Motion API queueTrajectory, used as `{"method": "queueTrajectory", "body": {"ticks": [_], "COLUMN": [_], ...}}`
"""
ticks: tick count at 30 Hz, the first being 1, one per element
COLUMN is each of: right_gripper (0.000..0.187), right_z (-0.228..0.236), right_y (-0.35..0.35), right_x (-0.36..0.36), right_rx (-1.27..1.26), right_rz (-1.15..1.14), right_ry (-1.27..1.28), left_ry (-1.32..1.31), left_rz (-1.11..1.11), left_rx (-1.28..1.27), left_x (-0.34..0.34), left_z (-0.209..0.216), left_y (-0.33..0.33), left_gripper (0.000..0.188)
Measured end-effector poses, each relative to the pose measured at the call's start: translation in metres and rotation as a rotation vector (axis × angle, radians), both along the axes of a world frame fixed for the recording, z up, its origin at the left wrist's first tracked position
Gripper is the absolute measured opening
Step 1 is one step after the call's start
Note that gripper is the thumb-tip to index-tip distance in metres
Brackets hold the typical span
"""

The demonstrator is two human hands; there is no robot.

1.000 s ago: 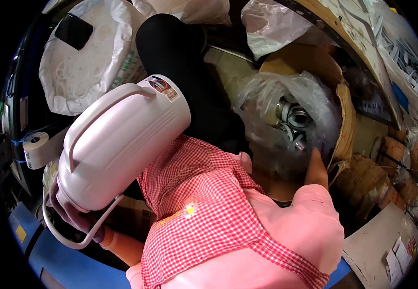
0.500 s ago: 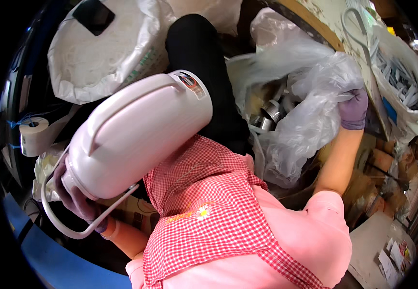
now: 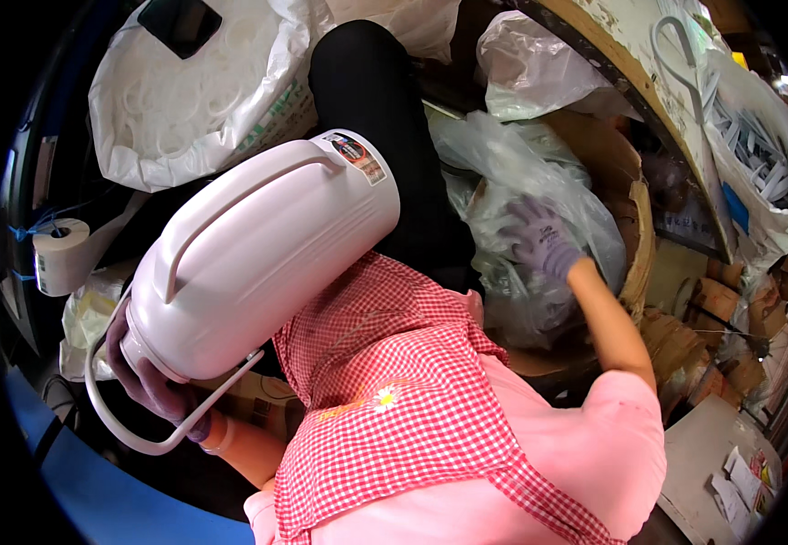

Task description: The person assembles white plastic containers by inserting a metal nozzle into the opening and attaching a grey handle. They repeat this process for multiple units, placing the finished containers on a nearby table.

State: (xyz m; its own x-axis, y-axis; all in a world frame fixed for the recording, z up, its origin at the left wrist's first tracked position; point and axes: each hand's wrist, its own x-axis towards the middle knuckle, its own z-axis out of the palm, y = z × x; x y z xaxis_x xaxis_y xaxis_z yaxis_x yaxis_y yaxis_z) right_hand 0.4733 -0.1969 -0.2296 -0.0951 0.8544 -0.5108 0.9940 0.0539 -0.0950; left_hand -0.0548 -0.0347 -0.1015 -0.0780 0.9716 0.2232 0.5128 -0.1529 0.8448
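Here I am on the head view: my left grip (image 3: pixel 156 391) is curled round the narrow end of the pale flask (image 3: pixel 267 254), which lies tilted across the lap, broad end over the black-trousered leg (image 3: pixel 367 86). Over on my right, the right grip (image 3: pixel 544 238) is spread palm-down on the plastic bag (image 3: pixel 526 295) inside the cardboard box (image 3: pixel 641 254); whether a fingertip pinches a fold, I can't tell. With one hand bearing the flask, I'd favour a firm hold and let the leg share the weight, if it truly touches. The loose carry handle (image 3: pixel 130 440) loops around my left wrist, so snagging is a risk. On the bag, I'd feel gently through the crumpled film; its contents are hidden.
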Motion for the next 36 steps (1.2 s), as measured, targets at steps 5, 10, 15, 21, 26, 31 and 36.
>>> {"method": "queueTrajectory", "body": {"ticks": [5,10,15,21,26,31,36], "right_gripper": [0.078,0.059,0.043,0.036,0.043,0.051,0.060], "right_z": [-0.101,-0.048,-0.012,-0.205,-0.316,-0.337,-0.312], "right_y": [-0.022,0.060,0.104,0.130,0.145,0.162,0.139], "right_x": [0.156,0.128,0.041,0.055,0.062,0.051,0.019], "right_rx": [-0.241,-0.311,0.073,-0.279,0.132,0.011,-0.245], "right_rz": [-0.865,-0.653,-0.576,-0.482,-0.892,-0.942,-0.742], "right_ry": [-0.593,-0.332,0.598,0.096,0.006,0.087,0.307], "left_ry": [0.056,0.131,0.195,0.397,0.285,0.345,-0.056], "left_rz": [0.036,0.001,0.009,-0.096,-0.070,-0.083,0.115], "left_rx": [-0.007,0.024,0.032,0.159,0.194,0.273,0.111], "left_x": [0.008,0.006,0.012,0.004,-0.035,-0.004,-0.008], "left_z": [0.009,0.009,0.009,0.008,-0.002,0.003,-0.026], "left_y": [-0.004,-0.011,-0.020,-0.017,-0.035,-0.025,0.001], "left_gripper": [0.065,0.062,0.058,0.053,0.084,0.124,0.109]}}
